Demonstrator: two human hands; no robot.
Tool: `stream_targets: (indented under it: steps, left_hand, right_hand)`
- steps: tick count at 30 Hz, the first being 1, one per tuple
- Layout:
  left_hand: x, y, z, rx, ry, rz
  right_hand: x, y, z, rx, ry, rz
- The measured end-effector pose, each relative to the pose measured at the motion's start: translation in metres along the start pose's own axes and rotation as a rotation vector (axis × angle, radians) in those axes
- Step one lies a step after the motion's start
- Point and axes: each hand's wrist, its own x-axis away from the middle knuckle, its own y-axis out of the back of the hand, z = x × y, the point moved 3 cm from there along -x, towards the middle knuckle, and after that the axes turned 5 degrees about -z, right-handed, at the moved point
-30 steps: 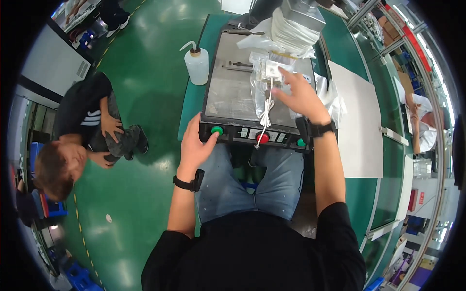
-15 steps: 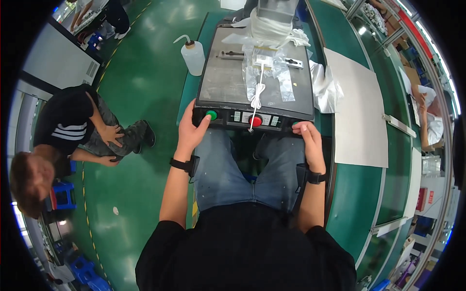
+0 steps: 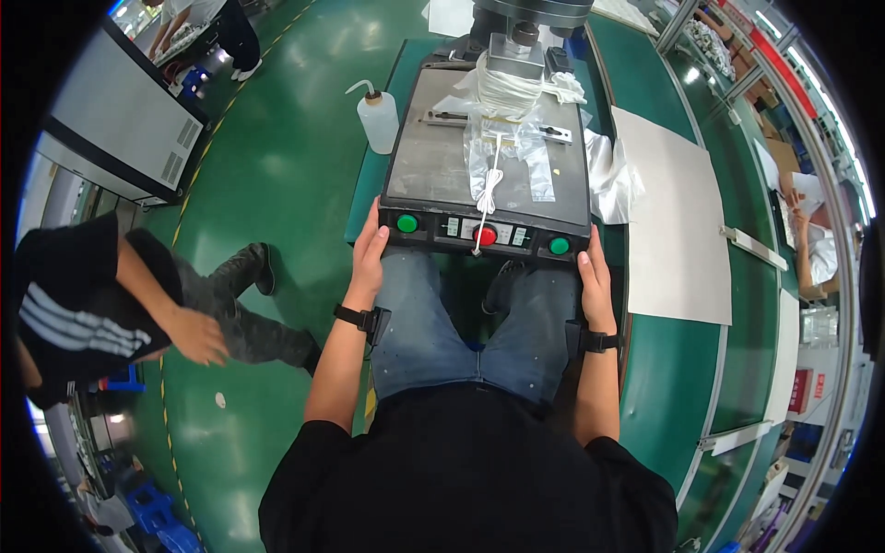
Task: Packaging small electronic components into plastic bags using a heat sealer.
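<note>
A dark press machine base [image 3: 429,166] stands in front of my knees, with a green button [image 3: 407,224] on the left of its front panel, another green button [image 3: 559,246] on the right and a red button [image 3: 485,235] between them. My left hand [image 3: 369,261] rests open against the left front corner, thumb beside the left button. At the opposite corner my right hand [image 3: 595,281] lies open along the side, off its button. A white coiled cable [image 3: 489,191] runs from under the cloth-wrapped press head [image 3: 509,90] down across the panel. Clear plastic film [image 3: 540,175] lies around the fixture.
A wash bottle [image 3: 377,123] with a bent spout stands left of the base. Silvery sheeting [image 3: 610,180] and a large pale board [image 3: 678,217] lie to the right. A person in a black shirt [image 3: 78,295] is at the left; another person's arm [image 3: 804,230] shows far right.
Both hands have come off the green buttons to the base's sides. The wrapped press head is lower and hides the white connector. The person at the left has shifted toward the picture's edge.
</note>
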Motion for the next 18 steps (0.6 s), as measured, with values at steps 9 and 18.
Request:
stream_targets:
  steps: [9, 18]
  left_hand:
    - [-0.006, -0.001, -0.005, 0.463, 0.411, -0.122]
    - [-0.002, 0.004, 0.008, 0.002, 0.014, -0.039]
  right_hand:
    - [-0.001, -0.004, 0.002, -0.064, -0.033, -0.007]
    - [-0.017, -0.004, 0.025, 0.215, -0.044, -0.036]
